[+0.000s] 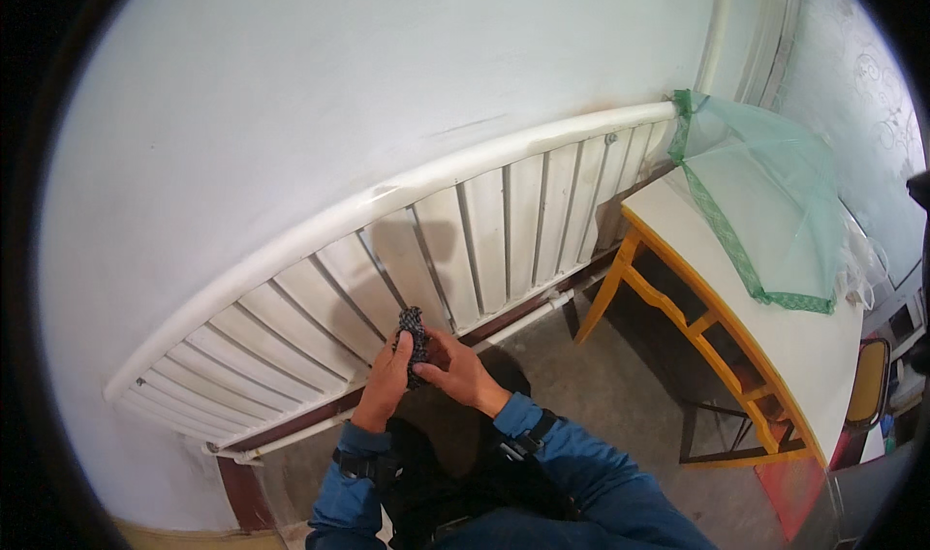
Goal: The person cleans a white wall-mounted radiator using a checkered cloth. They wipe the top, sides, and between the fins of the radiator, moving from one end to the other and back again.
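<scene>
A bunched dark grey, speckled cloth (412, 325) is held between my two hands in front of a white panel radiator (483, 238). My left hand (388, 379) grips it from the left, with the thumb lying along its front. My right hand (458, 368) pinches it from the right, fingers partly behind it. The cloth's top end sticks up above my fingers and a small part shows below them. Both hands are in front of the radiator's lower edge.
A white-topped table with an orange wooden frame (697, 310) stands at the right. On it lies a green mesh food cover (763, 209) with a lace edge. A white pipe (527, 321) runs low along the wall. A brown-seated stool or chair (868, 383) is at the far right.
</scene>
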A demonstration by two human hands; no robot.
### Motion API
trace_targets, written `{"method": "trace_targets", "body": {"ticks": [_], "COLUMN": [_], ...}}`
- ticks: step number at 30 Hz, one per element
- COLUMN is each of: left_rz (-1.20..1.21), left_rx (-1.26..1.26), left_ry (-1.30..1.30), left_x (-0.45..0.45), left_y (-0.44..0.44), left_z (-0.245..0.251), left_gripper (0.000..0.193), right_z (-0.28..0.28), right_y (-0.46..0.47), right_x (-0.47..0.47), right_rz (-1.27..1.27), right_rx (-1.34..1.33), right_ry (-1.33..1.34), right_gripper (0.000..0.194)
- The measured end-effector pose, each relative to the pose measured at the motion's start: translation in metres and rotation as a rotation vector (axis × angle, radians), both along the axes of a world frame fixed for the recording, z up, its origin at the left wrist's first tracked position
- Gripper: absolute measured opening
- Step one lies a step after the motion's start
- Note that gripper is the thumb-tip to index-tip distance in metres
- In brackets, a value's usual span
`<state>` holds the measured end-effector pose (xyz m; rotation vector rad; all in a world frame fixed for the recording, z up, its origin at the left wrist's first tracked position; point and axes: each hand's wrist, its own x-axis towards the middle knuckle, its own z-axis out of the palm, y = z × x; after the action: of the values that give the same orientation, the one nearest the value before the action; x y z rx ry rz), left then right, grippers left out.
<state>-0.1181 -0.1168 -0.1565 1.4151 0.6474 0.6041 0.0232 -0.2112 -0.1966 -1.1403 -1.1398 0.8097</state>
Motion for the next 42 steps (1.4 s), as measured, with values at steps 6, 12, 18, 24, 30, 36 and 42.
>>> {"method": "trace_targets", "body": {"ticks": [6,12,18,24,30,36,42], "left_rz": [-0.037,0.294,0.467,0.610,0.627,0.626,0.642], "left_rx": [0.677,1.701,1.953,1.930,1.952,1.920,1.912], "left_ry": [0.178,0.190,0.282,0.533,0.605,0.665,0.701], "left_x": [0.020,0.041,0.070,0.080,0.086,0.089,0.089], "left_y": [-0.010,0.066,0.123,0.125,0.122,0.119,0.122], "left_z": [0.065,0.145,0.160,0.147,0.150,0.150,0.144], "left_gripper": [0.050,0.044,0.019,0.018,0.023,0.023,0.023], "right_z": [0.027,0.068,0.153,0.149,0.030,-0.075,-0.007], "right_y": [0.000,0.025,0.050,0.095,0.107,0.089,0.090], "right_x": [0.028,0.120,0.211,0.225,0.192,0.185,0.205], "right_rz": [-0.279,-0.759,-0.855,-1.057,-1.054,-0.992,-0.883], "right_rx": [0.099,0.170,0.349,0.457,0.246,-0.138,0.129], "right_ry": [-0.187,-0.238,-0.232,-0.736,-0.601,-0.422,0.228], "right_gripper": [0.053,0.046,0.057,0.042,0.028,0.031,0.035]}}
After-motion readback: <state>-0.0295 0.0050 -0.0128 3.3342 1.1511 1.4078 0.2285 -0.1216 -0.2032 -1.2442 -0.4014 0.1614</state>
